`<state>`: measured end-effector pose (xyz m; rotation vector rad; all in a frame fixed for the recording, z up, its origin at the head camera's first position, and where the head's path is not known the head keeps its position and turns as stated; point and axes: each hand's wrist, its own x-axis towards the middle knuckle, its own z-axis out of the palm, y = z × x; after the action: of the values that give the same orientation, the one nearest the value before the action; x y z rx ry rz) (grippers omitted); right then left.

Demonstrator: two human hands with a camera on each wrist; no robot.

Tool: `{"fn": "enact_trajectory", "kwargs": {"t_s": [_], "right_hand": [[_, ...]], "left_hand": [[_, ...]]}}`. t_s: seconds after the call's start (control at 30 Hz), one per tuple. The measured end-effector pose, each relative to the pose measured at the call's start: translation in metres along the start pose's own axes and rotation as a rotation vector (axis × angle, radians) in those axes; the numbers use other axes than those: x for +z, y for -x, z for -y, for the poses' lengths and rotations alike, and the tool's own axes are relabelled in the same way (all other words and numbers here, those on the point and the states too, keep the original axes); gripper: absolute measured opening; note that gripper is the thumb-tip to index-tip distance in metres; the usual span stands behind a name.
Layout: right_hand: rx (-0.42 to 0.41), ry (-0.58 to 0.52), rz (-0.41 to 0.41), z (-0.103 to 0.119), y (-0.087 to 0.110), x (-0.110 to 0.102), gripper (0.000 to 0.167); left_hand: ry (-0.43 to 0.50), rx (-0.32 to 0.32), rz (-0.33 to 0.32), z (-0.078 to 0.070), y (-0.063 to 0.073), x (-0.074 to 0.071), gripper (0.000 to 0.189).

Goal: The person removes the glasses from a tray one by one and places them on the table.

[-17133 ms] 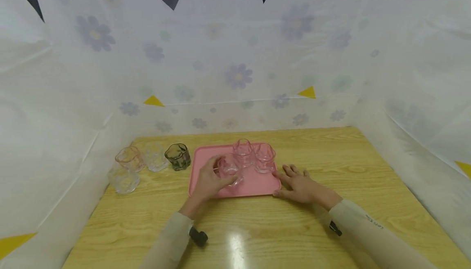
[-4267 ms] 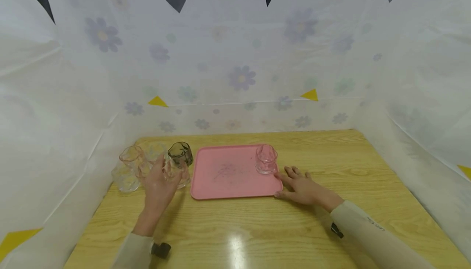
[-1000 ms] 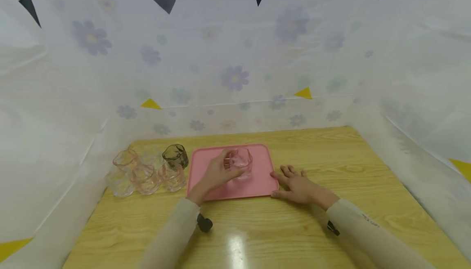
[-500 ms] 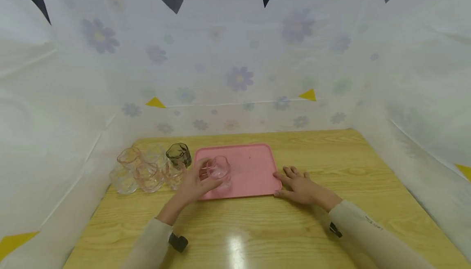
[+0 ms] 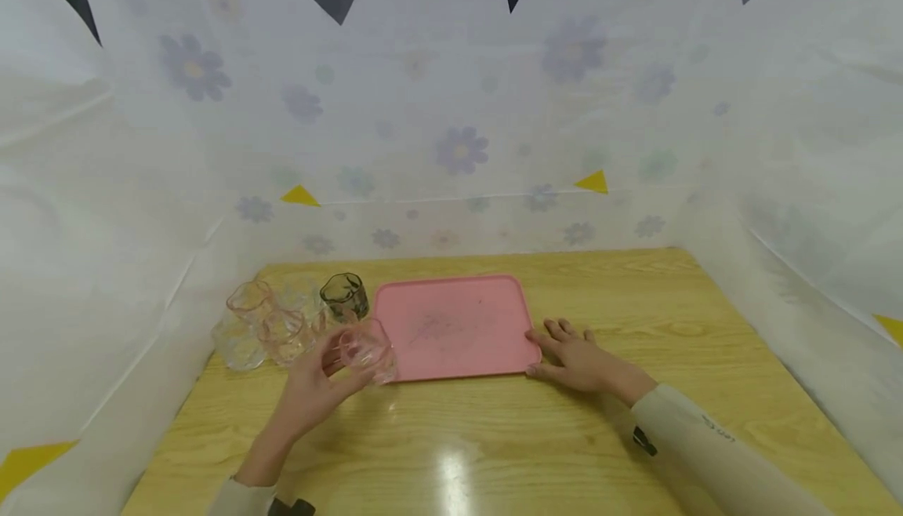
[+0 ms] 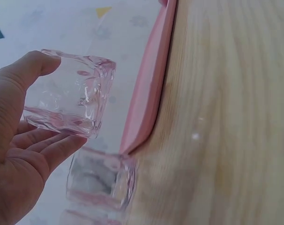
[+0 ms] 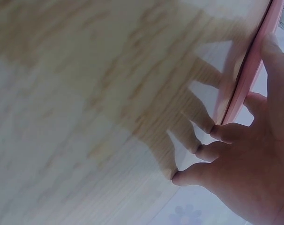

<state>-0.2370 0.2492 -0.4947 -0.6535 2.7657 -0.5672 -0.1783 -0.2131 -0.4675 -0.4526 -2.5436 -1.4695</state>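
Observation:
My left hand [image 5: 306, 394] holds a clear pink-tinted drinking glass [image 5: 368, 351] between thumb and fingers, over the front left corner of the pink tray [image 5: 458, 328]. In the left wrist view the thumb lies along one side of this glass [image 6: 69, 96], and the fingers support the opposite side. No glass stands on the tray, whose surface has a greyish smudge. My right hand [image 5: 578, 361] rests with spread fingers at the tray's right edge, its fingertips down on the table and its thumb against the rim [image 7: 245, 70].
Left of the tray several glasses stand close together: a dark smoky one [image 5: 344, 296], a pinkish one [image 5: 250, 300], a clear one [image 5: 240, 343] and a peach-tinted one [image 5: 282, 337]. Another is partly hidden behind my left hand. White floral sheeting [image 5: 451, 108] encloses the wooden table [image 5: 508, 437].
My left hand has carried the pink glass from the tray's middle leftward to its front left corner. Earlier glasses on the tray have joined the left group. The right hand stays put.

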Motion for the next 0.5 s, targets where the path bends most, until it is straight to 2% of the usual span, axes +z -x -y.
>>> {"fn": "enact_trajectory", "kwargs": {"t_s": [0.33, 0.5], "right_hand": [[-0.008, -0.011, -0.004, 0.000, 0.000, 0.002, 0.083], [-0.002, -0.009, -0.007, 0.000, 0.000, 0.001, 0.083]], "left_hand": [[-0.090, -0.069, -0.104, 0.014, 0.039, -0.034, 0.070], [-0.100, -0.090, -0.142, 0.024, 0.052, -0.051, 0.068]]}}
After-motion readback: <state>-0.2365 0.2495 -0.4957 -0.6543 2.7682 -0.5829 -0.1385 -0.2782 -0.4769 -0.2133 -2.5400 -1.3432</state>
